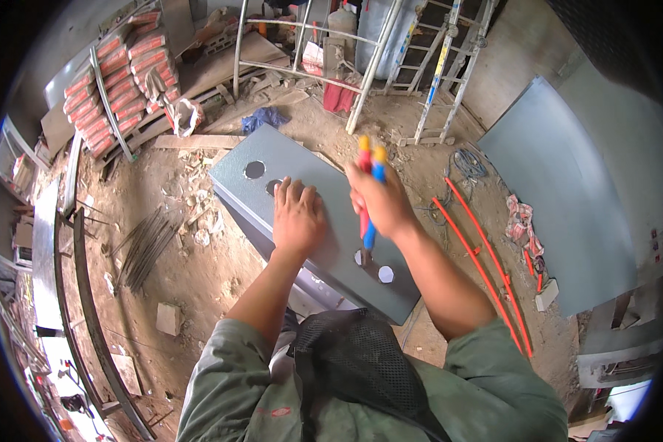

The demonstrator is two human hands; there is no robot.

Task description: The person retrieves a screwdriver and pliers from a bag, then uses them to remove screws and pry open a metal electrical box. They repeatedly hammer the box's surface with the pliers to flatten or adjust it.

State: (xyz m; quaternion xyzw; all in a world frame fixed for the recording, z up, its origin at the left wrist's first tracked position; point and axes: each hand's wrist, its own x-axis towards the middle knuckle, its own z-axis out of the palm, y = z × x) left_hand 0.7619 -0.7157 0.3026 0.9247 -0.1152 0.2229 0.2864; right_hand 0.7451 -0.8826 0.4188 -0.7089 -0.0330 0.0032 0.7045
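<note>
A grey metal box [302, 156] lies in front of me, set diagonally, with two round holes toward its far left end and two toward its near right end. My left hand [299, 214] rests on its top, palm down and fingers stretched out, the fingertips beside the second far hole. Closed round a pair of pliers [370, 230] is my right hand [384, 197]. Their handles are red and blue with yellow ends pointing up and away. The jaws point down at one of the near right holes [385, 274]; blur hides whether they grip its edge.
Orange-red conduits [486, 261] and coiled wire [468, 163] lie on the dirt floor to the right, near a large grey sheet [560, 199]. Ladders [442, 74] and a white frame [309, 70] stand ahead. Stacked bags [121, 88] and thin rods [149, 249] are at left.
</note>
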